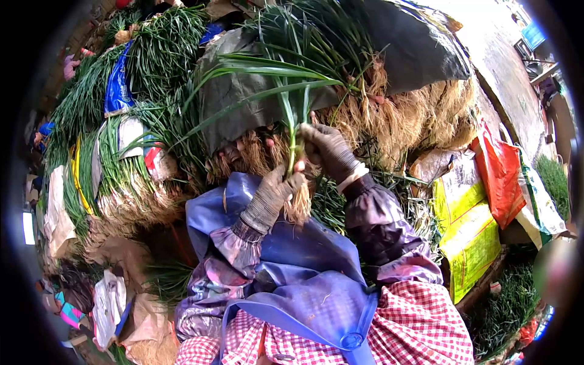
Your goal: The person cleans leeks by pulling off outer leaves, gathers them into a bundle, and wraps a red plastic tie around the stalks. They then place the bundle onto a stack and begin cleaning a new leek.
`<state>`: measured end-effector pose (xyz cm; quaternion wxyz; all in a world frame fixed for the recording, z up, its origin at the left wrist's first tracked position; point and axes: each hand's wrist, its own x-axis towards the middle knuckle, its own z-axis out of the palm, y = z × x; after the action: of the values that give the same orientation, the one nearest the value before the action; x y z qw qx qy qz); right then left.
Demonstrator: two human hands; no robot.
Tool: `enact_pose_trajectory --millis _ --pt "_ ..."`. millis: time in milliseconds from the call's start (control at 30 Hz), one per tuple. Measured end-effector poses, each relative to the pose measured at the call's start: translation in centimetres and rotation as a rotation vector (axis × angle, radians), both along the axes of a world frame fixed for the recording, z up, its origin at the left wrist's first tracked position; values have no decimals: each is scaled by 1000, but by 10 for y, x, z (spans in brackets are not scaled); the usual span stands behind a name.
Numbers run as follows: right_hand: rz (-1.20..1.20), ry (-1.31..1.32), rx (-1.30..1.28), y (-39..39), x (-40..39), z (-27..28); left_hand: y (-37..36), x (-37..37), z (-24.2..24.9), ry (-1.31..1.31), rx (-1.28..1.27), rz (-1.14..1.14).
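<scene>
A green garlic plant [292, 148] with long flat leaves and a beard of pale roots is held upright in front of me. My left hand [272, 198], in a dirty knit glove with bare fingertips, is closed around its lower stem, just above the roots. Higher up on the right, my right hand [331, 151], gloved the same way, pinches the stem near the leaf base. Part of the stem is hidden by the fingers. Directly behind lies a heap of similar plants, their tangled brown roots [426, 118] facing me, partly covered by a dark grey sheet [420, 55].
A blue plastic apron [310, 255] covers my lap over red checked cloth [420, 322]. More bundled greens [164, 55] are stacked on the left. On the right hang a yellow woven sack [468, 237] and a red bag [496, 176], with more greens [502, 304] below.
</scene>
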<state>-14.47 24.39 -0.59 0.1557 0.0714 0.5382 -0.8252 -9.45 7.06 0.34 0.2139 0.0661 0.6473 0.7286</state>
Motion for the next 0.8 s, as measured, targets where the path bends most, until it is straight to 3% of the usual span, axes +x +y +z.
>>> enact_pose_trajectory --millis 33,133,167,200,333,367,400,467,500,533,600,667,700,733,767,800 --pt "-46 -15 107 -15 4 9 -3 -2 1 -68 34 -12" --pt "-282 215 185 -30 9 -13 -9 -8 -4 -567 507 -66" --pt "-343 27 91 -14 8 -3 -7 -6 0 -574 680 -88" --pt "-444 9 228 7 1 -14 -9 -6 -2 -599 853 -165" --pt "816 408 1457 29 45 -13 -15 -8 2 -568 729 -48" --pt "1129 316 1502 34 40 -1 -16 -10 -3 -596 753 -60" --pt "845 177 1658 38 32 14 -15 -13 -8 -623 775 -74" --pt "-351 621 1609 72 21 10 -6 -11 -14 -619 796 -91" --pt "-584 636 1572 81 0 26 -5 -10 -16 -612 799 -99" --pt "-662 583 1649 86 -15 39 -5 -13 -24 -588 793 -184" --pt "-473 554 1586 108 -48 11 6 -9 -6 -515 739 -88" --pt "-522 692 1337 82 -33 38 17 -12 6 -453 585 153" --pt "-547 716 1360 68 -20 45 19 -15 9 -290 553 121" --pt "-521 826 1071 52 -5 45 18 -14 23 -347 504 151" --pt "-476 832 1034 36 5 33 18 -14 38 -405 457 180" --pt "-392 904 1267 21 23 35 21 -21 23 -411 503 156"
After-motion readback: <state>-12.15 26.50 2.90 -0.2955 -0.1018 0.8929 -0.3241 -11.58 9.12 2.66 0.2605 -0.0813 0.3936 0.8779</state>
